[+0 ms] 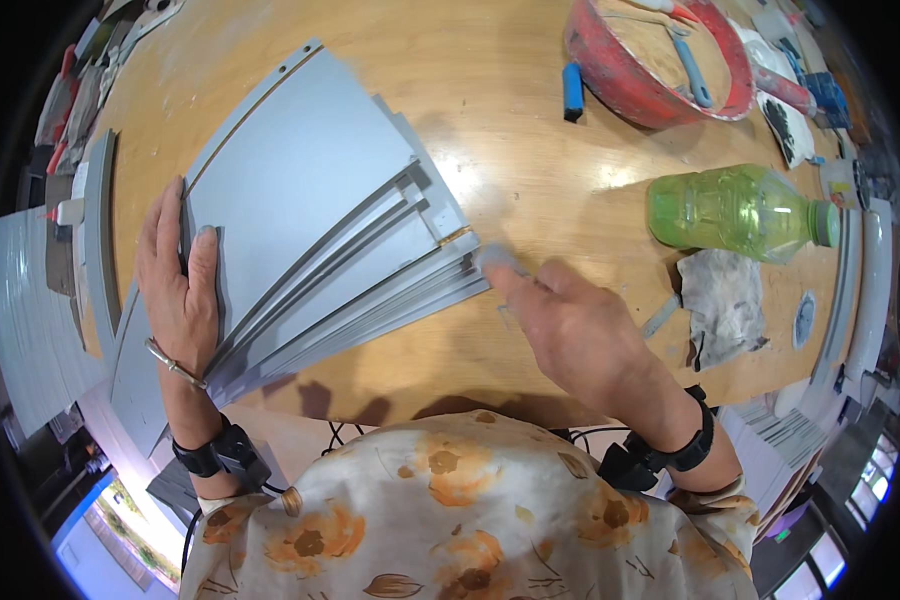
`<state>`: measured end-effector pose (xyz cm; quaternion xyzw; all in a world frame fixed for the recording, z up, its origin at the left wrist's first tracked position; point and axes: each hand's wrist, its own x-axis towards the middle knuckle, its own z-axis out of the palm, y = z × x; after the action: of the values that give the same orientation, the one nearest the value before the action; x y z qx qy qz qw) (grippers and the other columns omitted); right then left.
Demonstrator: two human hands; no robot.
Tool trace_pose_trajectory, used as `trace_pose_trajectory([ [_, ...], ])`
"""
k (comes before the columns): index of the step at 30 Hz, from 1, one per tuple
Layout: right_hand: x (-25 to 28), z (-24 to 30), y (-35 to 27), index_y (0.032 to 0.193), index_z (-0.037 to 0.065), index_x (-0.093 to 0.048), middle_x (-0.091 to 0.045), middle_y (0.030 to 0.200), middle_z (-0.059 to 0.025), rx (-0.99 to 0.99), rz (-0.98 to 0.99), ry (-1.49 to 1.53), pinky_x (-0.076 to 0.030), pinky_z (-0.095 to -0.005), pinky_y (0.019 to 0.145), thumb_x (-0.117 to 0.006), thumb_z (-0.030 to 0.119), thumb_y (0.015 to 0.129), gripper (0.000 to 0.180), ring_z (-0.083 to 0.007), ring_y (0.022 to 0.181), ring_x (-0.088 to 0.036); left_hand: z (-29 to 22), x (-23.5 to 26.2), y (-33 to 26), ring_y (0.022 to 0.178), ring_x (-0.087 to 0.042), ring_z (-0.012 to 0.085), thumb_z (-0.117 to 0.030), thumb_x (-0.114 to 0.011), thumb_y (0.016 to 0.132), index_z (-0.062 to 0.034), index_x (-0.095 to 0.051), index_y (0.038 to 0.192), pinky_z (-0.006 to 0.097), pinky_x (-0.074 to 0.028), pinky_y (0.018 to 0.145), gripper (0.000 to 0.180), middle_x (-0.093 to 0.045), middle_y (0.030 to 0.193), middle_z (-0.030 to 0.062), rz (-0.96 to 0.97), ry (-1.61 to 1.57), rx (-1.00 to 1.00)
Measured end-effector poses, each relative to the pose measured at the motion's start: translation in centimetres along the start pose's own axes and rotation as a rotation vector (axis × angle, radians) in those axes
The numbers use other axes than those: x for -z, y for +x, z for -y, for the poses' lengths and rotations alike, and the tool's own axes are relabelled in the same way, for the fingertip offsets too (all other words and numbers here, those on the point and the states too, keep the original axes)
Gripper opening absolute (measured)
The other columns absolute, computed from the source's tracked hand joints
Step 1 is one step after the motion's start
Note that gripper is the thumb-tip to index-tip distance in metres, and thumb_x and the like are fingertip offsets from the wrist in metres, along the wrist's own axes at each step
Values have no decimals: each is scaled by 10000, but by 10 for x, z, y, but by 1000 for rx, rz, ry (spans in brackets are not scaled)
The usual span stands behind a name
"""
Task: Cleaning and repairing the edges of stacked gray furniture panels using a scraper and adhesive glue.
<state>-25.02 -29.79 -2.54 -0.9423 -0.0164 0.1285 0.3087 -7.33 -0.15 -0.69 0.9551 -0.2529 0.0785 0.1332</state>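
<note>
A fanned stack of flat grey panels (310,210) lies on the wooden table (530,180). My left hand (178,285) rests flat on the stack's left edge, fingers spread and pressing down. My right hand (570,325) reaches from the right; its grey-smeared forefinger touches the ends of the fanned panels near the stack's right corner. I cannot make out anything gripped in the right hand.
A red bowl (630,85) with a blue-handled tool stands at the back right, a small blue piece (572,90) beside it. A green plastic bottle (735,212) lies on its side, a dirty rag (722,300) below it. More grey strips (98,240) lie at the left edge.
</note>
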Motion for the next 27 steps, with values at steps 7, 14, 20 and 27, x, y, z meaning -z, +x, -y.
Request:
trace_pose_trajectory([
  [7,-18,-27,-5,1331,64,-436,-554,824,-145,-123,-100,604,-470,-351,681,-449,99,907,426,-260,713,-557,1,-1,3,1228,-409,340,-315,-461,941,-50,-424,1350,403,-286,1042,489,-450,1307,195,17,-16,-22],
  [14,-31,-33,6,1394,114,-376,-490,708,-58,-202,-27,1000,-451,-283,654,-435,193,941,464,-139,638,-491,-5,1,4,1235,-404,341,-331,-426,948,-37,-413,1358,399,-289,1043,505,-436,1316,203,35,27,1],
  [20,-35,-34,12,1362,97,-423,-619,919,-91,-156,-21,1047,-457,-301,756,-449,186,937,434,-167,768,-555,-4,1,4,1240,-404,332,-324,-429,946,-24,-413,1355,396,-292,1042,507,-434,1321,201,37,27,12],
  [27,-49,-31,18,1324,110,-478,-639,1018,-141,1,-239,937,-458,-313,797,-486,116,909,414,-178,836,-588,-4,0,7,1236,-413,334,-332,-430,948,-21,-410,1356,395,-295,1042,513,-436,1321,200,40,5,-20],
])
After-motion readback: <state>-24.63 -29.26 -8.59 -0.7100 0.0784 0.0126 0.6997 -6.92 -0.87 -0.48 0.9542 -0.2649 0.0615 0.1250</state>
